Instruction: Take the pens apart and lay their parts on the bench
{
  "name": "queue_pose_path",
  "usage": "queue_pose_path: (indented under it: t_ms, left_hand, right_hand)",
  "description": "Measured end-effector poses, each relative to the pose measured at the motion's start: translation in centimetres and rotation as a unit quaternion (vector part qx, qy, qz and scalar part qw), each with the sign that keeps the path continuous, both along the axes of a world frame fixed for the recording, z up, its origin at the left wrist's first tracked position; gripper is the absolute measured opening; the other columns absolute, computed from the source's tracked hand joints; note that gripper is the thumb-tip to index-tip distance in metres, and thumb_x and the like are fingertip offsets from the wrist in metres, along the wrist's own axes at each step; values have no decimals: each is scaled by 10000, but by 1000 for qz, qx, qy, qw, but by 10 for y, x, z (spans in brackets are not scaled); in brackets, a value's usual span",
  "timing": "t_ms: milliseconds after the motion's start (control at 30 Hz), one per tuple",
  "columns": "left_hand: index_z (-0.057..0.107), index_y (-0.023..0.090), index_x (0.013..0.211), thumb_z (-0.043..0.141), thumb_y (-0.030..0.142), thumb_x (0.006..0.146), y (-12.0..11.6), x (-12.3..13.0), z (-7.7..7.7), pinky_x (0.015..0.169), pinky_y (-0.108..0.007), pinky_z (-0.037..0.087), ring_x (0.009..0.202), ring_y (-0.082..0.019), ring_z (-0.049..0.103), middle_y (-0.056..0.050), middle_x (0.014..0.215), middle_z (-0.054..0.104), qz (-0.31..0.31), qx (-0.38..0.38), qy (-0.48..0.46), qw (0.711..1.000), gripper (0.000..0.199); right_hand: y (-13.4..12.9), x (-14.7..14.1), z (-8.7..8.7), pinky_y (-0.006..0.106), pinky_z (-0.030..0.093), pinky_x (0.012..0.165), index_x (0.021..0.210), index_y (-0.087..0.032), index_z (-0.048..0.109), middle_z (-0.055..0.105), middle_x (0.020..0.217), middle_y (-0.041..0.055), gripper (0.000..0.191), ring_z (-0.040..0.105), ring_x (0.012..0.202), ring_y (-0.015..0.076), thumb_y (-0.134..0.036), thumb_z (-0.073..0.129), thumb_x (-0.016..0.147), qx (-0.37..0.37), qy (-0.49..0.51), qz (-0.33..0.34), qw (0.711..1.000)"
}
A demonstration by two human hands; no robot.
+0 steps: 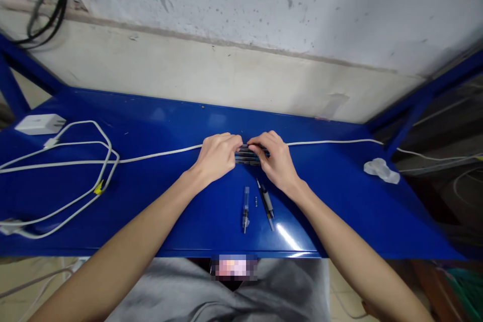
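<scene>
Supporting everything: one blue table (339, 211), glossy, bare metal-like top. Two hands, palms down, wrists angled inward from forearms that converge over the table's middle. Left hand (219, 157): fingers bent, covering the left ends of the pens; whether it grips or only touches them cannot be told. Right hand (274, 157): thumb and forefinger curved nearly together at the row's far edge, other fingers folded; its hold likewise cannot be told. One row of pens (247, 155), dark with paler bands, laid side by side between the hands, long axes running left to right; both ends hidden, so tip direction unclear. One clear tube (246, 204), nearer the front edge, long axis near to far, narrow tip toward the person. One dark barrel with grey section (267, 200), slanting, far end leftward. One thin refill (259, 187), alongside, point away from the person. One tiny pale piece (256, 202), between tube and refill.
</scene>
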State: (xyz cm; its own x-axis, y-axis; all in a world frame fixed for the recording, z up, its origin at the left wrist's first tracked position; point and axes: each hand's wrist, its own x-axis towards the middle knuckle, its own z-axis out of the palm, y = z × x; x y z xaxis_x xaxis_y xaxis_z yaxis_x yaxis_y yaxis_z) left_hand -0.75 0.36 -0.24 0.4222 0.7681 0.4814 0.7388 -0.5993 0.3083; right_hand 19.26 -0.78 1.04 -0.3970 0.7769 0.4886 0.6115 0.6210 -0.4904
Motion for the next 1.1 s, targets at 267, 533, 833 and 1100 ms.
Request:
queue_pose_path:
  t_ms: [267, 533, 833, 1100]
  left_hand:
    - [611, 196, 794, 440, 51, 860, -2, 3, 0, 664, -318, 368, 721, -198, 601, -29, 751, 652, -6, -19, 32, 999, 234]
    - [603, 201, 801, 439, 66, 868, 0, 0, -1, 657, -320, 361, 728, -200, 620, -24, 754, 658, -3, -28, 38, 999, 223]
    - [622, 217, 797, 458, 137, 883, -7, 9, 11, 592, -329, 230, 711, -238, 676, -27, 758, 728, 115, -125, 83, 982, 202]
    - [635, 219, 821, 437, 234, 991, -4, 4, 11, 606, -321, 241, 775, -228, 695, -22, 810, 745, 110, -116, 58, 986, 261]
  right_hand:
    - [1, -1, -2, 376, 373, 782, 986, -198, 712, 719, 877, 52, 296, 535, 846, 224, -355, 478, 1077, 1, -68, -13, 998]
    - [2, 1, -4, 359, 391, 795, 1108, -183, 683, 672, 1065, 97, 178, 548, 957, 235, -249, 529, 1049, 16, -59, 14, 998]
    - [1, 0, -5, 367, 368, 764, 993, -196, 666, 697, 939, 53, 134, 554, 883, 234, -198, 538, 1033, 13, -80, -23, 996]
    - [4, 4, -4, 377, 391, 799, 973, -213, 609, 671, 974, 60, 75, 548, 939, 252, -145, 579, 981, 44, -68, -33, 996]
